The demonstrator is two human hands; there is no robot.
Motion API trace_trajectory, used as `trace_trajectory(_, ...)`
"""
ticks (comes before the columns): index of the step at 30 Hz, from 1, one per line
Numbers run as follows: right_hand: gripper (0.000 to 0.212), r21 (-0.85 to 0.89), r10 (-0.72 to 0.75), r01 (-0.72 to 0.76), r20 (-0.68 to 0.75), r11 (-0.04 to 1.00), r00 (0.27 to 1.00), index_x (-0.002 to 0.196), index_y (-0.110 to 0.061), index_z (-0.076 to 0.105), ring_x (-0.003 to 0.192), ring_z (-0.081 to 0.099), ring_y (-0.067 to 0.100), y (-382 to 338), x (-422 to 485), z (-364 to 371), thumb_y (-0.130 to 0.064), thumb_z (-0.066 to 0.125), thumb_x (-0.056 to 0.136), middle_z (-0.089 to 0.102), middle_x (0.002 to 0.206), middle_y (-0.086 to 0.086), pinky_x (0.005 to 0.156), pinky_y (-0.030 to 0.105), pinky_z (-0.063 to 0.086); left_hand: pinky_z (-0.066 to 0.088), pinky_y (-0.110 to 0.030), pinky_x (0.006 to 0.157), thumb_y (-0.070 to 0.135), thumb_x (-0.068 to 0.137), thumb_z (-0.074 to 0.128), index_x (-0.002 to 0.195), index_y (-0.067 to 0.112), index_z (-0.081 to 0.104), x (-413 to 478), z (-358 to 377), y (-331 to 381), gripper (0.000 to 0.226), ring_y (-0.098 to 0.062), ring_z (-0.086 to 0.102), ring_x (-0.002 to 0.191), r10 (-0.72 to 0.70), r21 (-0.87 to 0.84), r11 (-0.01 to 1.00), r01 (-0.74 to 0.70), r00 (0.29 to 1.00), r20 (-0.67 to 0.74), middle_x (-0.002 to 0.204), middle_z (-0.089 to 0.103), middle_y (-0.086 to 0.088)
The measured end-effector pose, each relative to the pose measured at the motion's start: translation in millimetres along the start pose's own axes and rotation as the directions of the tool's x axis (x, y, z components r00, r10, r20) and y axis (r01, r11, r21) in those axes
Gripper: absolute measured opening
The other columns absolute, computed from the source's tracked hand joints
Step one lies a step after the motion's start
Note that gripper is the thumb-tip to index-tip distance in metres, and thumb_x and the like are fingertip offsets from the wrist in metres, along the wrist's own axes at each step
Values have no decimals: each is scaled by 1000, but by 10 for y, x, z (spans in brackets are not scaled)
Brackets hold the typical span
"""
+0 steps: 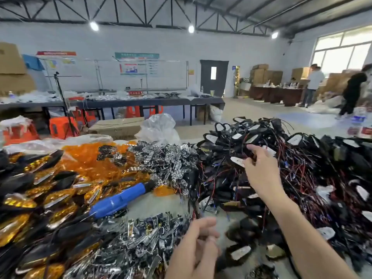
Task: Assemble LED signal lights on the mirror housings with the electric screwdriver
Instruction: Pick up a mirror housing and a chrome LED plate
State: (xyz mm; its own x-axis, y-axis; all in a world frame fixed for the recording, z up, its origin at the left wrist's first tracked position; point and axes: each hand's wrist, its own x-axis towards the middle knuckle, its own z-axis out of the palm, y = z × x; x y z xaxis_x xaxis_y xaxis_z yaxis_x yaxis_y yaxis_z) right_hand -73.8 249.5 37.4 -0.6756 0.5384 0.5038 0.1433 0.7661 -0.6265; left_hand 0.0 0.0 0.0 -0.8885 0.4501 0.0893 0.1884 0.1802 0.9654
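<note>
The pale grey tabletop [138, 208] is almost fully covered, and it shows only in small bare patches near the middle. On the right lies a big heap of black mirror housings [302, 168] with tangled red and black wires. At the far middle there is a pile of chrome reflectors [165, 156], and just beside it, to the left, a pile of orange lenses [84, 158]. The left side carries amber-and-black lights [30, 198]. A blue electric screwdriver [118, 198] lies tilted between these piles. Small chrome parts [130, 244] fill the near edge.
</note>
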Motion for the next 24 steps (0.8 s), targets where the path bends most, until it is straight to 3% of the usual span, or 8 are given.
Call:
trace_trajectory(3,48,-452,93,20,225,892,970,150,-21,46,132,48,36,177,221,-2,-30,52,104,49,146,13,110,47,39,50,-14,71,2,98,54,112,27,61,85,-33,-134,29,-7,71,82,-51,-74,996,51,999,9,98,70,18)
trace_trajectory(6,43,-611,85,106,275,784,958,146,-27,51,128,51,31,285,235,0,-30,53,103,57,135,7,108,44,38,51,-23,66,-5,96,54,108,19,65,78,-78,-300,28,-17,71,73,-144,-166,976,140,989,-15,90,74,1)
trace_trajectory(10,56,-558,174,52,345,828,922,156,-15,36,128,47,36,357,223,17,-26,55,104,51,138,15,100,43,44,52,-27,61,-12,94,52,103,9,67,4,-147,-479,27,-21,70,64,-199,-250,949,191,980,-8,83,74,-7)
trace_trajectory(15,38,-506,101,111,373,855,922,144,-19,56,124,47,34,251,102,4,-25,54,106,54,132,11,100,41,43,49,-26,61,-12,94,52,101,7,67,-74,-163,-513,25,-19,65,61,-169,-243,955,170,985,28,79,72,-9)
trace_trajectory(20,34,-253,-112,162,201,954,973,135,-17,64,121,50,31,-227,24,-102,-22,61,102,58,126,8,98,41,43,52,-29,64,-6,95,55,107,12,66,-136,-217,-467,25,-20,69,68,-95,-181,979,89,995,-23,87,73,-4)
trace_trajectory(22,32,-131,-214,228,109,965,971,132,-18,65,119,52,25,-557,-12,-186,-23,64,100,59,124,3,96,34,40,56,-32,70,-1,97,54,111,21,64,-125,-266,-378,28,-15,71,74,-25,-96,995,18,997,-67,93,73,6)
trace_trajectory(24,28,52,-265,264,6,963,964,126,-23,68,107,57,10,-938,-69,-279,-25,68,98,62,114,-9,90,22,39,55,-24,77,9,99,52,112,34,61,-99,-328,-233,29,-6,70,85,87,-21,996,-90,989,-119,100,70,18)
